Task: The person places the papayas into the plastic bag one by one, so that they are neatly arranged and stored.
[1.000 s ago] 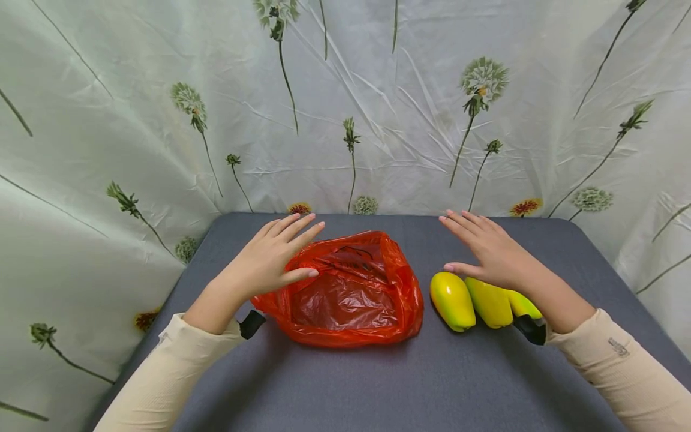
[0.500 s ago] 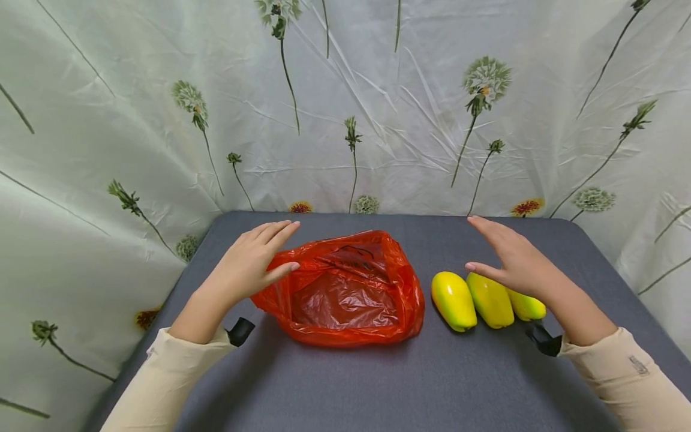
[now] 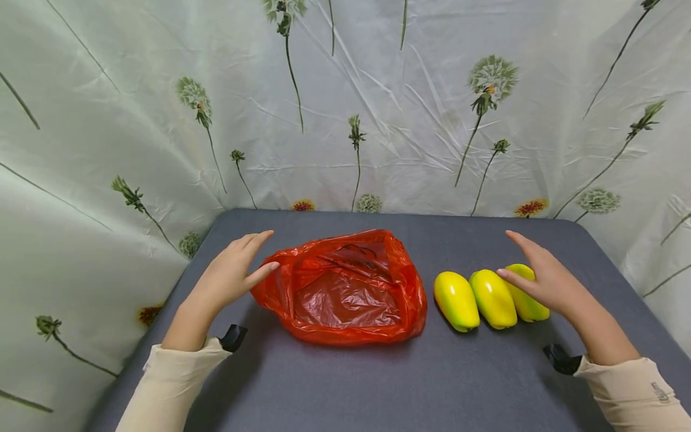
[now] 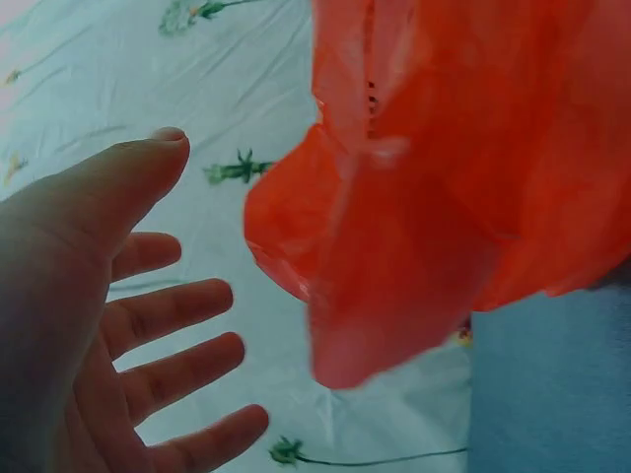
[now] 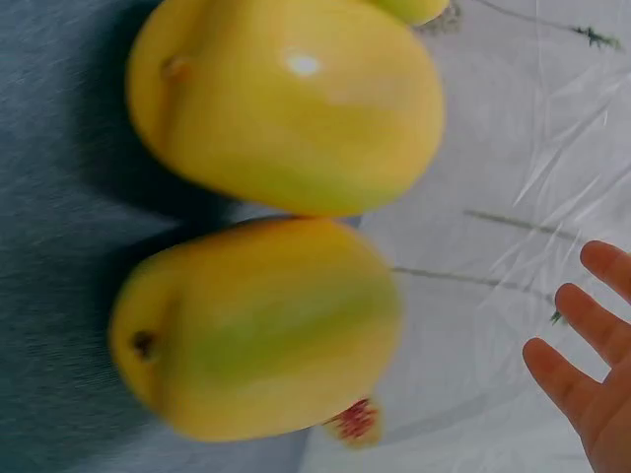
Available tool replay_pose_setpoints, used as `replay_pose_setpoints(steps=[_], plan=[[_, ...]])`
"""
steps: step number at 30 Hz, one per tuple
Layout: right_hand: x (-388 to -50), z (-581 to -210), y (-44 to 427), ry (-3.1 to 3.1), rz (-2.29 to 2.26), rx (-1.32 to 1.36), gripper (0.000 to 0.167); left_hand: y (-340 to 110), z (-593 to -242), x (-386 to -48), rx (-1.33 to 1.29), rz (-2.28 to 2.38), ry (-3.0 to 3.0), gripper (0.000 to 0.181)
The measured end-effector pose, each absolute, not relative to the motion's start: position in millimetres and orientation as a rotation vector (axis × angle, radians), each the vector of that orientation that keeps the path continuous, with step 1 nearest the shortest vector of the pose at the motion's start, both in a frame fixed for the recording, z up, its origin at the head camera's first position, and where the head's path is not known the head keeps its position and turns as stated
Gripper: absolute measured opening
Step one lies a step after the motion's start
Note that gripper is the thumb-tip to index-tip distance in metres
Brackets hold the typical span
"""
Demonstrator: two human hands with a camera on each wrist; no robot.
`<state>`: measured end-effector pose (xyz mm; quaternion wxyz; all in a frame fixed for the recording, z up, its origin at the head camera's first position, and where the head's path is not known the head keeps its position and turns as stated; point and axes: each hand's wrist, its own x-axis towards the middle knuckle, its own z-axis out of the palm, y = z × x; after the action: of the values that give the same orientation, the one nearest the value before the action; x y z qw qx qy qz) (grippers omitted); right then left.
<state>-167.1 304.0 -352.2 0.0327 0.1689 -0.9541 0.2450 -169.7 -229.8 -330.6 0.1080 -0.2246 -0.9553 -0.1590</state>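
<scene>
A red plastic bag (image 3: 345,337) lies on the grey table, its mouth spread wide toward me. My left hand (image 3: 229,270) hovers at the bag's left side with fingers extended, holding nothing. In the left wrist view, a gap separates the fingers from the bag (image 4: 444,148). To the right of the bag, three yellow-green, mango-like fruits lie side by side: a left fruit (image 3: 456,302), a middle fruit (image 3: 493,299) and a right fruit (image 3: 531,306). My right hand (image 3: 553,285), also holding nothing, is raised by the right fruit and partly covers it.
The grey tabletop (image 3: 345,390) extends in front of the bag and fruits. Behind and at the sides hangs a pale curtain (image 3: 302,162) printed with dandelions. A black wrist device (image 3: 234,338) shows under the left wrist, another black device (image 3: 561,360) under the right.
Both hands have drawn apart and back. The left has moved left, off the bag's edge, and the right has moved right, uncovering more of the fruits. Bag and fruits stay in place.
</scene>
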Motion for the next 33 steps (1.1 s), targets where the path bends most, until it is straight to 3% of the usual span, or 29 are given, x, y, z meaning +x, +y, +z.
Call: replay_pose_setpoints(steps=[18,33], plan=[[-145.6,-402.2,341.4,-2.876,0.982,0.269,0.072,-236.7,-379.5,-162.8,-0.667,-0.971,-2.524,0.043],[-139.4,-426.8,344.5,-2.821,1.072,0.150,0.068,-231.2,-396.0,-162.0,-0.543,-1.137,-2.411,0.032]])
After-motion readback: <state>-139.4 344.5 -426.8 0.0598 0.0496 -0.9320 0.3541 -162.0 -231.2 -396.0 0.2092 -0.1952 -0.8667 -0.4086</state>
